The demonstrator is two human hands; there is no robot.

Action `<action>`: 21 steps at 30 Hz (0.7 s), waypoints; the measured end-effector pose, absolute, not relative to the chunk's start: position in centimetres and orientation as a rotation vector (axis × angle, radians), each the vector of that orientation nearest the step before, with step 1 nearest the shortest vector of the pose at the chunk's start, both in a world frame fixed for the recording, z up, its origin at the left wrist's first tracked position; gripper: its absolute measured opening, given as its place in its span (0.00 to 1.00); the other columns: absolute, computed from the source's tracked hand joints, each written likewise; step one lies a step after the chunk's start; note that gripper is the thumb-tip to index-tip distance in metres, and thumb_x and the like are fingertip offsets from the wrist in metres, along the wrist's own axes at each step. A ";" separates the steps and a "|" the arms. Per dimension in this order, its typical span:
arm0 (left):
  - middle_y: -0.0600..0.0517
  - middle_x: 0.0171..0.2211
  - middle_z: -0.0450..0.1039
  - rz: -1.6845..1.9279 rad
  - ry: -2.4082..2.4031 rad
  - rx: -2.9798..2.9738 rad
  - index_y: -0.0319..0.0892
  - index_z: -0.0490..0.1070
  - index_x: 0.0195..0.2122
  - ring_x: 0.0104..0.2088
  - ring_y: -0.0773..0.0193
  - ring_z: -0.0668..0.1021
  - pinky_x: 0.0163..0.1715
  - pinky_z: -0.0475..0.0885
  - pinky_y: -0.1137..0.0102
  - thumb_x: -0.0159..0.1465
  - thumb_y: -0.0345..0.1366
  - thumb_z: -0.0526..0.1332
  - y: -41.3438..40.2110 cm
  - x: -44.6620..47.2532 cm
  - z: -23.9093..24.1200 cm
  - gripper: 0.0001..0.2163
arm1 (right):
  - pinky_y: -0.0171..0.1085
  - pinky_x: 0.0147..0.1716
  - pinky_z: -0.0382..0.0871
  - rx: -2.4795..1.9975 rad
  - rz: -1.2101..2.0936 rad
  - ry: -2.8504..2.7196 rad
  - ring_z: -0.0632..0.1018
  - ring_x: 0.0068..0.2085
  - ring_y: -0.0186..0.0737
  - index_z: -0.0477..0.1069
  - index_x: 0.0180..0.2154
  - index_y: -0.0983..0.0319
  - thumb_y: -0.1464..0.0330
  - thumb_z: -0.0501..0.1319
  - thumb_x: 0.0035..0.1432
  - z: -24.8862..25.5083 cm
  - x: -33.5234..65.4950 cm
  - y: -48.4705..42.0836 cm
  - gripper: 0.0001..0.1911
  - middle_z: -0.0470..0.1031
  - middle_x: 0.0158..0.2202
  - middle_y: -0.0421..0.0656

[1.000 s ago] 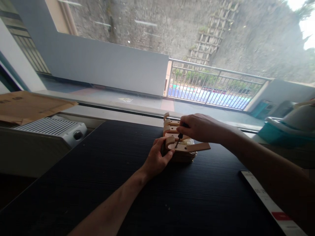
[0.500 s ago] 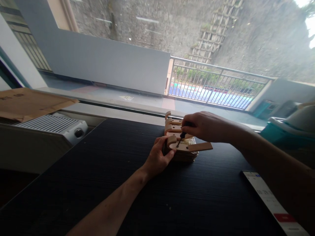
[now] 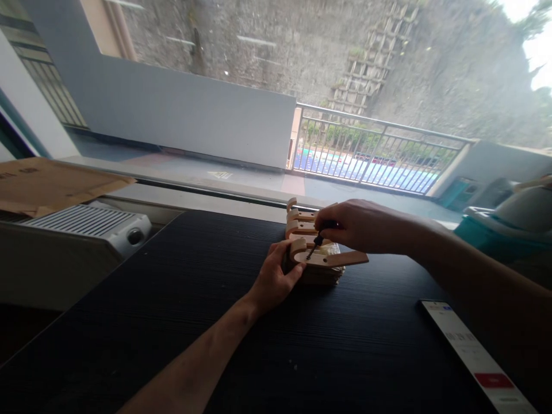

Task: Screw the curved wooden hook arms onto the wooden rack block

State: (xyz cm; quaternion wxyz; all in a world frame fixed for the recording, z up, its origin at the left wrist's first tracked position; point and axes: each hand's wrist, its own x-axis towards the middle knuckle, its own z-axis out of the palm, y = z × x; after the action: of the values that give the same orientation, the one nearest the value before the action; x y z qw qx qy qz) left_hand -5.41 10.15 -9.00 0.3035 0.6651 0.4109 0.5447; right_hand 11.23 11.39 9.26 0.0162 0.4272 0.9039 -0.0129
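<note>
My right hand [image 3: 356, 225] is closed around the dark handle of a screwdriver [image 3: 317, 241]. The screwdriver slants down to the left, its tip at a hole in the nearest wooden hook [image 3: 350, 259]. That pale hook has a curled left end, a second dark hole and a straight right end jutting out past the block. Fingers and thumb of my left hand [image 3: 276, 275] grip the curled end. Beneath the hook is a layered block [image 3: 321, 277] with a rough edge. Behind it, several similar wooden hooks [image 3: 297, 226] stand in a row, partly hidden by my right hand.
The black table [image 3: 207, 259] has a phone [image 3: 468, 345] lying on its right side. To the left, a brown paper envelope [image 3: 56, 183] rests on a white slatted heater [image 3: 90, 221]. A teal bin [image 3: 491, 230] stands beyond my right arm, and a window runs along the back.
The view has shifted slightly. My right hand remains on the screwdriver at the same hole, and my left hand keeps its grip on the hook; any turning is too slight to tell.
</note>
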 end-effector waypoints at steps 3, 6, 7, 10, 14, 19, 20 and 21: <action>0.47 0.48 0.68 1.422 1.096 1.760 0.43 0.65 0.49 0.49 0.59 0.73 0.54 0.68 0.61 0.58 0.33 0.63 10.1 -5.5 -8.9 0.18 | 0.35 0.25 0.53 1.367 -0.025 2.805 0.67 0.25 0.32 0.75 0.37 0.58 0.60 0.52 0.60 8.8 11.0 11.6 0.14 0.74 0.27 0.40; 0.47 0.48 0.68 1.428 1.095 1.770 0.44 0.65 0.49 0.49 0.59 0.73 0.53 0.69 0.62 0.58 0.33 0.63 10.1 -5.5 -9.1 0.17 | 0.36 0.25 0.53 1.447 -0.019 2.788 0.66 0.24 0.32 0.74 0.36 0.60 0.57 0.52 0.61 8.4 10.9 11.9 0.17 0.73 0.27 0.41; 0.48 0.48 0.68 1.437 1.097 1.771 0.44 0.65 0.49 0.49 0.59 0.73 0.53 0.69 0.62 0.58 0.33 0.63 10.1 -5.4 -9.2 0.17 | 0.36 0.24 0.53 1.474 -0.015 2.777 0.66 0.24 0.32 0.74 0.35 0.61 0.57 0.52 0.61 8.3 10.9 11.9 0.18 0.73 0.27 0.42; 0.47 0.49 0.68 1.447 1.106 1.775 0.44 0.65 0.50 0.50 0.58 0.73 0.54 0.68 0.61 0.58 0.33 0.63 10.2 -5.4 -9.5 0.18 | 0.37 0.24 0.52 1.519 0.009 2.727 0.66 0.23 0.33 0.74 0.34 0.62 0.55 0.50 0.61 8.5 11.0 12.0 0.21 0.72 0.26 0.43; 0.47 0.49 0.69 1.449 1.085 1.774 0.45 0.65 0.50 0.52 0.56 0.73 0.55 0.67 0.57 0.58 0.33 0.63 10.3 -5.4 -9.4 0.19 | 0.36 0.24 0.53 1.465 -0.042 2.700 0.67 0.24 0.34 0.75 0.39 0.59 0.55 0.53 0.58 9.4 11.2 11.9 0.18 0.74 0.28 0.42; 0.47 0.47 0.70 1.433 1.090 1.754 0.44 0.65 0.50 0.50 0.56 0.74 0.54 0.68 0.58 0.58 0.33 0.64 10.2 -5.4 -9.2 0.19 | 0.36 0.26 0.54 1.383 -0.115 2.762 0.69 0.26 0.34 0.74 0.41 0.57 0.59 0.54 0.58 9.6 11.1 12.0 0.14 0.74 0.30 0.40; 0.47 0.47 0.70 1.429 1.094 1.754 0.44 0.65 0.50 0.49 0.57 0.74 0.54 0.69 0.59 0.58 0.33 0.64 10.1 -5.4 -9.2 0.19 | 0.36 0.27 0.55 1.377 -0.113 2.767 0.69 0.27 0.34 0.74 0.40 0.57 0.59 0.54 0.58 9.5 11.0 12.1 0.14 0.74 0.30 0.41; 0.48 0.48 0.69 1.427 1.099 1.759 0.44 0.65 0.50 0.49 0.57 0.74 0.54 0.69 0.59 0.58 0.32 0.64 10.1 -5.4 -9.2 0.19 | 0.36 0.27 0.55 1.377 -0.103 2.773 0.69 0.27 0.35 0.74 0.40 0.58 0.59 0.54 0.59 9.4 11.0 12.2 0.15 0.74 0.30 0.41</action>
State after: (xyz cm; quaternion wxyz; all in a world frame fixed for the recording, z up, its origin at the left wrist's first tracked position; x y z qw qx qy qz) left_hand -5.38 10.14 -9.22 0.3069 0.6650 0.4153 0.5395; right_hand 10.97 12.17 9.36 0.0219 0.4445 0.8949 -0.0331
